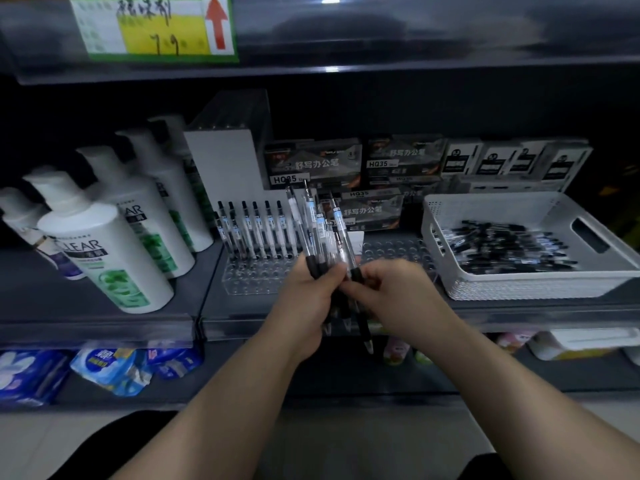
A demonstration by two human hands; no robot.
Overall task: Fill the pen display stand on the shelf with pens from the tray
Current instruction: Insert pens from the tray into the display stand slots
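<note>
Nearest: left hand (309, 301) clenched round bunch of pens (313, 220), tips down, clickers up; likely kept as ready supply over stand. Just right: right hand (389, 292), fingertips pinching one pen's black grip, probably to draw it out singly. Beyond: stand (249, 282) on shelf, clear, holed; pens upright in far-left row only, other holes bare. Further right: white tray (519, 287), loose pens lying inside. Pens: clear barrels, black grips.

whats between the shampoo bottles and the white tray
In the head view the clear pen display stand sits there, pens in its left part, holes nearer the white tray empty. The left hand and right hand hold a pen bundle before it.
</note>
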